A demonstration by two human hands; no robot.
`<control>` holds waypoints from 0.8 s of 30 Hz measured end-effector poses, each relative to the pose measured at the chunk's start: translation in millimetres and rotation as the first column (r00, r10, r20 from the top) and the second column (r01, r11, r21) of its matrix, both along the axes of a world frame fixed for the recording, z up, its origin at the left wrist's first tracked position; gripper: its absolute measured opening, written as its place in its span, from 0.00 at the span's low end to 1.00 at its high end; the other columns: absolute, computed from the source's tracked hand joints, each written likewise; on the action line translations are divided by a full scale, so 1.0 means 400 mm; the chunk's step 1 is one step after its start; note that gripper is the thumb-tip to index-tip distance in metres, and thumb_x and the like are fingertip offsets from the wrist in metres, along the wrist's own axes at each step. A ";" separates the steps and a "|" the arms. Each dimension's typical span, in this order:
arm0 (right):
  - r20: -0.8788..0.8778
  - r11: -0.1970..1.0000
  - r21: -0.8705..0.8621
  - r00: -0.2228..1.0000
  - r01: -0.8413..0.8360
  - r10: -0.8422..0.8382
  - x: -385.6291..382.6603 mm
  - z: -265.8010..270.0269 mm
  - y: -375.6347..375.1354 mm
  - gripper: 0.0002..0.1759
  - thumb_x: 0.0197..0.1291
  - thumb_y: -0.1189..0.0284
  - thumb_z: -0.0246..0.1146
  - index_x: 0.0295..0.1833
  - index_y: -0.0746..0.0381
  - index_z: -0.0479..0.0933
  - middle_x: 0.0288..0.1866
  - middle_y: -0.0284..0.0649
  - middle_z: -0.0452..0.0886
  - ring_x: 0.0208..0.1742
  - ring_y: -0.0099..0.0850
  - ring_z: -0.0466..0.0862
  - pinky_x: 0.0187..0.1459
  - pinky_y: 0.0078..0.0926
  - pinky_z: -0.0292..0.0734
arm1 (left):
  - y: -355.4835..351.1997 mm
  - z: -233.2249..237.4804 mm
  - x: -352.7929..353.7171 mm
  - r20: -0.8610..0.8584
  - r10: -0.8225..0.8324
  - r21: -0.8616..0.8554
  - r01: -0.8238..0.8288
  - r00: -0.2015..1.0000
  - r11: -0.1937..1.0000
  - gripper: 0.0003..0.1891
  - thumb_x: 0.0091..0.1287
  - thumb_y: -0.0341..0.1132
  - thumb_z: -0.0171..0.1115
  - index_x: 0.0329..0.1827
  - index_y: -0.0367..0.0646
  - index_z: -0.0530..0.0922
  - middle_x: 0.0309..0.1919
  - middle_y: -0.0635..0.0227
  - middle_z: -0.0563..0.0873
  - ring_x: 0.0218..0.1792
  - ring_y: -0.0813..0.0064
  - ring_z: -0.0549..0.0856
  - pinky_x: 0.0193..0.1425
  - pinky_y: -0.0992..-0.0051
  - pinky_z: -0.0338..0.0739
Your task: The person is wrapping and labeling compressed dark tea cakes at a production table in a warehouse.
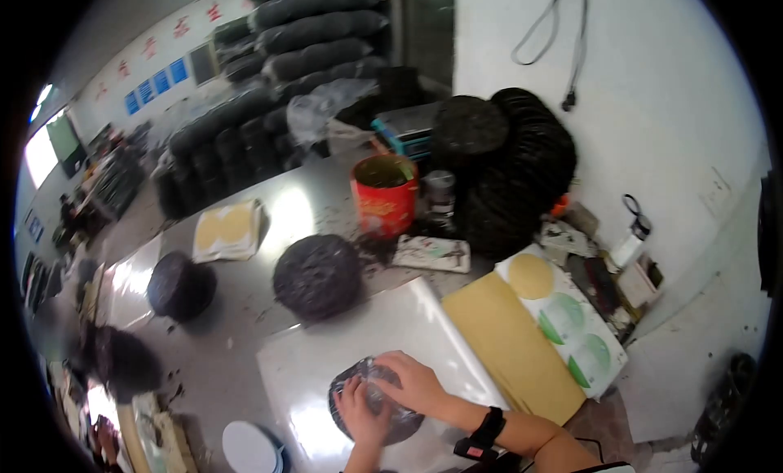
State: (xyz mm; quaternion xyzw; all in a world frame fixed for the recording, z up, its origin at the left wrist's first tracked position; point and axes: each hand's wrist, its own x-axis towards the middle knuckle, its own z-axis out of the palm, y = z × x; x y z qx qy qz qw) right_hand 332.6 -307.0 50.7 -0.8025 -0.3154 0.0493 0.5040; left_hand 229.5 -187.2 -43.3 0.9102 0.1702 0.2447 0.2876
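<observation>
A dark, round, flat-topped bundle in clear plastic film (404, 427) lies on white plastic sheeting (306, 367) in front of me. My left hand (363, 409) is on its near left side, fingers bent over the film. From the right, my right hand (412, 382) grips the upper part, its thumb and fingers pressed on the plastic. Both hands are close together, and the film between them looks gathered. Past the sheeting's far edge stands a bare dark round bundle (318, 277). A black band with a small device (481, 440) is on my right wrist.
A red tin (385, 197), a clear jar (440, 197) and a tall dark stack (518, 175) stand behind. Yellow paper (514, 347) and round green-printed labels (563, 318) lie right. Another dark bundle (181, 285) and a white round lid (251, 448) are left.
</observation>
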 end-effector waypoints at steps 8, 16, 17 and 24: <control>-0.066 0.974 -0.033 0.972 0.224 -0.226 0.030 -0.090 -0.276 0.12 0.65 0.69 0.65 0.52 0.62 0.83 0.52 0.46 0.86 0.52 0.47 0.85 0.54 0.38 0.80 | -0.006 0.003 0.001 -0.015 -0.002 0.012 0.003 1.000 1.000 0.23 0.49 0.35 0.73 0.50 0.41 0.78 0.65 0.54 0.76 0.72 0.49 0.70 0.82 0.45 0.50; 0.837 0.526 -0.213 0.431 0.823 -0.337 0.190 -0.207 -0.713 0.06 0.58 0.75 0.66 0.41 0.59 0.78 0.50 0.46 0.86 0.57 0.46 0.84 0.53 0.42 0.78 | -0.006 0.003 -0.001 -0.010 -0.011 0.036 0.011 1.000 0.999 0.23 0.54 0.34 0.73 0.51 0.41 0.75 0.67 0.53 0.76 0.72 0.52 0.70 0.82 0.48 0.49; 0.624 0.498 -0.230 0.520 0.836 -0.584 0.175 -0.166 -0.702 0.05 0.59 0.76 0.65 0.41 0.59 0.77 0.49 0.45 0.86 0.55 0.45 0.84 0.53 0.40 0.78 | -0.004 0.003 -0.005 -0.011 -0.019 0.037 0.020 1.000 0.999 0.23 0.54 0.35 0.73 0.52 0.41 0.75 0.67 0.53 0.75 0.72 0.52 0.70 0.82 0.48 0.49; 0.065 0.250 0.429 0.246 0.868 -0.967 0.319 0.101 -1.105 0.11 0.73 0.67 0.63 0.39 0.64 0.80 0.30 0.29 0.79 0.31 0.24 0.77 0.39 0.22 0.75 | -0.004 0.008 -0.001 -0.002 -0.031 0.048 0.031 1.000 0.998 0.25 0.52 0.34 0.72 0.54 0.40 0.75 0.65 0.51 0.77 0.72 0.49 0.70 0.82 0.46 0.50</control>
